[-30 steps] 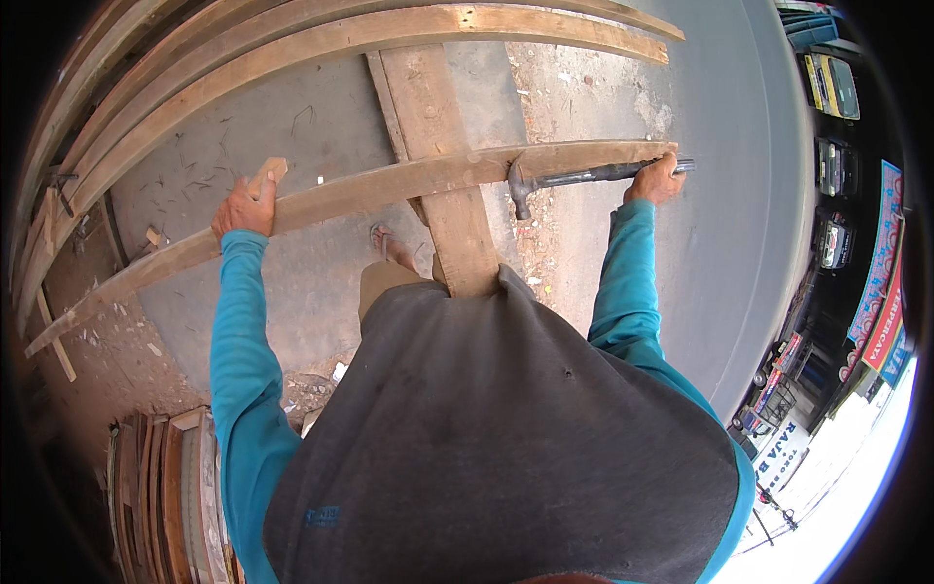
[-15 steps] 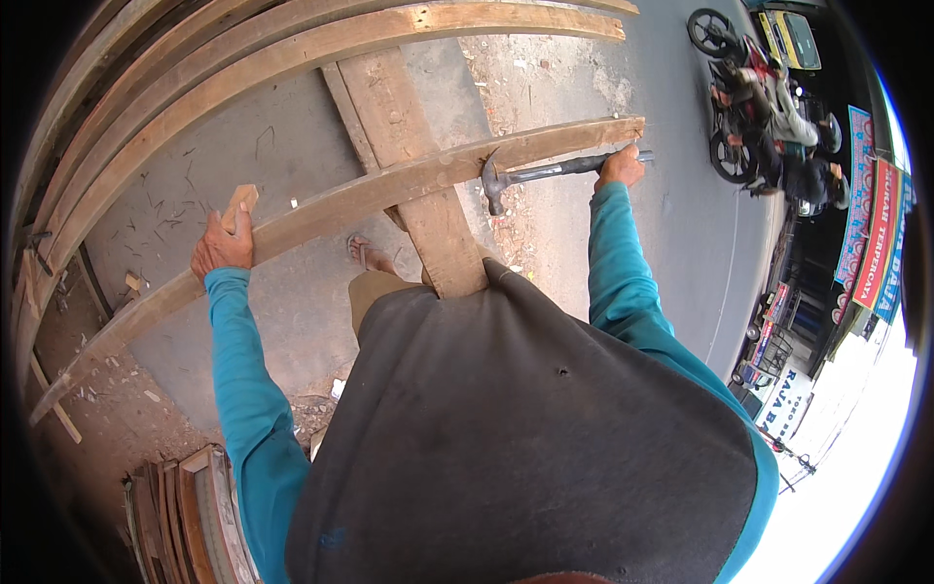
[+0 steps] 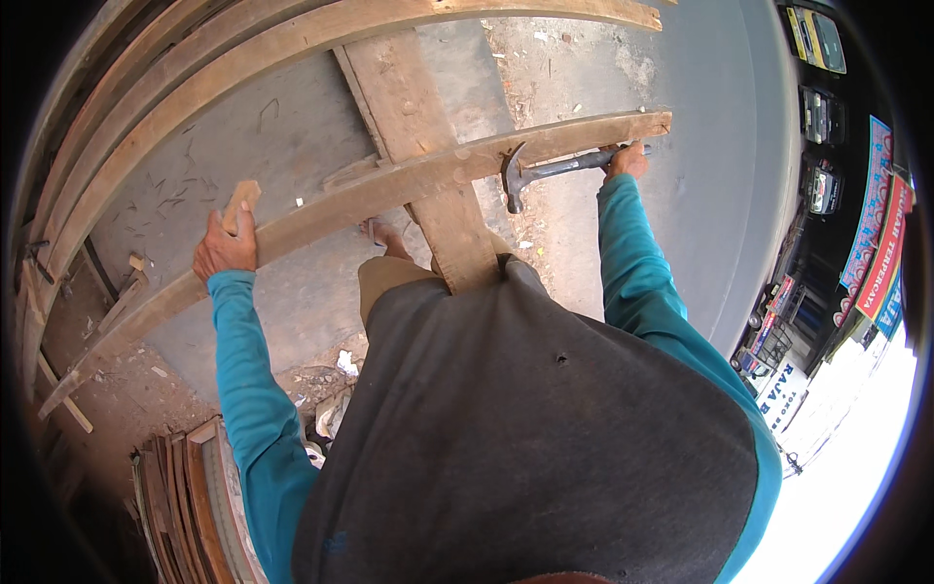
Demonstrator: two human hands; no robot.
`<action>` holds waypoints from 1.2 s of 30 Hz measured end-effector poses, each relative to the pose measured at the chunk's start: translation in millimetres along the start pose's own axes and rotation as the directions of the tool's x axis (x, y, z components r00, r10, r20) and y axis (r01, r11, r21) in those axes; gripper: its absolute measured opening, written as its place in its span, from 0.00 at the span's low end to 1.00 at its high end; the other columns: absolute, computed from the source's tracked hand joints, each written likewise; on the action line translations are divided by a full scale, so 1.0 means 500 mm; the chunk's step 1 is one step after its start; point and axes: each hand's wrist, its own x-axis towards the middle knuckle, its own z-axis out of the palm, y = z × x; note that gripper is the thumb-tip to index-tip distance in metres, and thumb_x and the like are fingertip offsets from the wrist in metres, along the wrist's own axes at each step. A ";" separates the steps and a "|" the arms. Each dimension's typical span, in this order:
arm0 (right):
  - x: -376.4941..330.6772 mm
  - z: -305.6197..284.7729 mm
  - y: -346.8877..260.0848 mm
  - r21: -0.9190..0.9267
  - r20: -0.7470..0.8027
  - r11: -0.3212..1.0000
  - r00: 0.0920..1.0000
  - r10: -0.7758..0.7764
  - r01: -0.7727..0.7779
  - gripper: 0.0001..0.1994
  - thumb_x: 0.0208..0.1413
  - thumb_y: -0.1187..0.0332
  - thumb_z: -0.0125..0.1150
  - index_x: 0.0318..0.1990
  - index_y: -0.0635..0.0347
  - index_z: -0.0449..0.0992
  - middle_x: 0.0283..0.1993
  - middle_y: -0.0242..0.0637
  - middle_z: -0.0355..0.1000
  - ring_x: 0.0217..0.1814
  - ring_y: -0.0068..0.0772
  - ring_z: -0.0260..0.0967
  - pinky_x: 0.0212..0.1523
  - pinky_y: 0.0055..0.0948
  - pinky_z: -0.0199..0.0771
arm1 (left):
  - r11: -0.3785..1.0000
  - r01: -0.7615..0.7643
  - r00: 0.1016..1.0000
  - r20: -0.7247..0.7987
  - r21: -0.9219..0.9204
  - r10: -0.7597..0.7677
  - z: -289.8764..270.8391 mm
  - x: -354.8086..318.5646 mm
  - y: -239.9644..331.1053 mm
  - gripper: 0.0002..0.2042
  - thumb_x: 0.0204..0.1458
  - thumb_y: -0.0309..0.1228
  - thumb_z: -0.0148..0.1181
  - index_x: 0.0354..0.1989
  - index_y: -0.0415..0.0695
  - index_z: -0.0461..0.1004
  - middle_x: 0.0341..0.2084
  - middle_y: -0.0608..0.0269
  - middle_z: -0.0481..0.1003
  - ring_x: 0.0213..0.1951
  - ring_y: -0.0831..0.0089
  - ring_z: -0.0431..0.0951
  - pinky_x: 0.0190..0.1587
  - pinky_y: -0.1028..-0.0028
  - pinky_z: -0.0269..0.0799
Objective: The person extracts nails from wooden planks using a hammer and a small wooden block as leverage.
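A long wooden beam (image 3: 341, 206) lies crosswise in front of me over a wide wooden plank (image 3: 452, 229). My left hand (image 3: 226, 245) is closed around a small wood block (image 3: 240, 202) and rests against the beam's left part. At the right, my right hand (image 3: 628, 164) grips the handle of a claw hammer (image 3: 559, 167), close to the beam's right end. The hammer's head hangs at the near side of the beam, just right of the plank, with its claw in front of the beam.
Several long timbers (image 3: 292, 44) arch across the far left. Bent nails (image 3: 175, 190) and wood scraps litter the ground. A stack of boards (image 3: 180, 496) stands at the lower left. A road (image 3: 720, 224) runs along the right, with parked vehicles (image 3: 822, 112) and banners (image 3: 880, 243) beyond.
The beam, the hammer and my right hand appear slightly further right, as the whole view has shifted. The motorcycles on the road have gone out of view. Both hands keep their hold.
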 end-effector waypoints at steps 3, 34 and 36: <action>0.005 0.026 0.007 -0.084 -0.031 0.996 0.999 0.029 -0.031 0.23 0.61 0.54 0.48 0.40 0.69 0.77 0.38 0.48 0.78 0.31 0.48 0.79 0.29 0.50 0.82 | 1.000 -0.011 1.000 -0.002 -0.005 0.011 0.017 0.017 0.011 0.32 0.54 0.59 0.57 0.51 0.40 0.78 0.36 0.39 0.81 0.43 0.41 0.81 0.48 0.51 0.74; 0.147 0.069 0.209 0.354 0.334 0.783 0.851 0.404 -0.511 0.17 0.63 0.62 0.54 0.51 0.66 0.70 0.50 0.46 0.74 0.47 0.46 0.77 0.43 0.47 0.83 | 0.991 0.062 0.995 0.075 0.117 -0.071 -0.013 -0.003 0.129 0.38 0.56 0.64 0.50 0.57 0.38 0.76 0.47 0.37 0.79 0.53 0.42 0.77 0.57 0.52 0.70; 0.186 0.075 0.229 0.412 0.386 0.753 0.847 0.365 -0.512 0.17 0.63 0.62 0.57 0.53 0.66 0.70 0.52 0.46 0.74 0.49 0.47 0.77 0.46 0.47 0.83 | 0.992 0.060 0.997 0.047 0.107 -0.065 -0.017 -0.007 0.163 0.38 0.56 0.64 0.50 0.57 0.38 0.76 0.48 0.37 0.79 0.53 0.41 0.77 0.57 0.52 0.70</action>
